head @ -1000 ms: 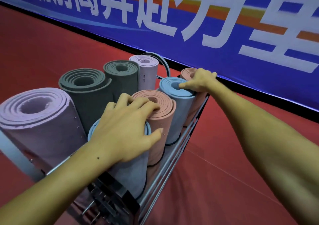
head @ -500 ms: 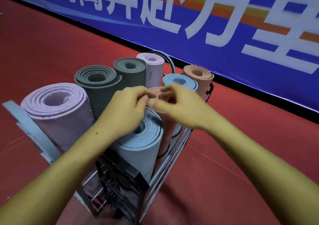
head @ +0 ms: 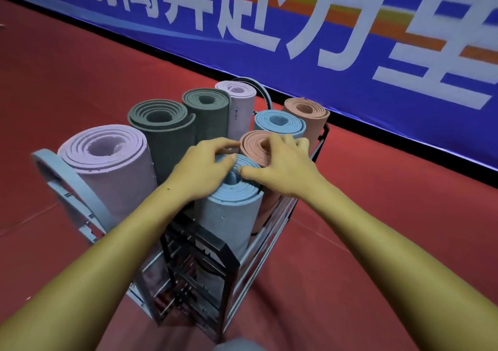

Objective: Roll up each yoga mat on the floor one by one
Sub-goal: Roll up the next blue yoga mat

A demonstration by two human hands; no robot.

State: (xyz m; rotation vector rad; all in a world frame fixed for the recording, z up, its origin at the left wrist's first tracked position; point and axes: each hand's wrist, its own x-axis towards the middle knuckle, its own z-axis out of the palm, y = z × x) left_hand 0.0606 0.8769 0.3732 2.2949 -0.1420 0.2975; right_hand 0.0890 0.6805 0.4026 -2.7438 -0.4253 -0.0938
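Observation:
Several rolled yoga mats stand upright in a metal cart point(head: 272, 245) on the red floor. Nearest me is a blue mat point(head: 231, 216). My left hand point(head: 202, 170) curls over its top rim from the left, thumb at the core. My right hand point(head: 283, 164) has its thumb on the same blue top and its fingers bent over the far rim, lying against a pink mat point(head: 252, 142). Behind stand a second blue mat point(head: 277, 121) and another pink mat point(head: 304, 108). The left row holds a large lilac mat point(head: 107, 156), two dark grey mats point(head: 159, 119) and a small lilac mat point(head: 237, 89).
A black plastic panel point(head: 199, 270) closes the cart's near end and a grey-blue curved handle point(head: 70, 183) sticks out at its left. A blue banner point(head: 323, 27) with white characters runs along the back. Red floor point(head: 377, 243) surrounds the cart.
My right hand left the far pink mat and came back to the near blue mat. My left hand lifted off covering its top; both hands now meet at its rim.

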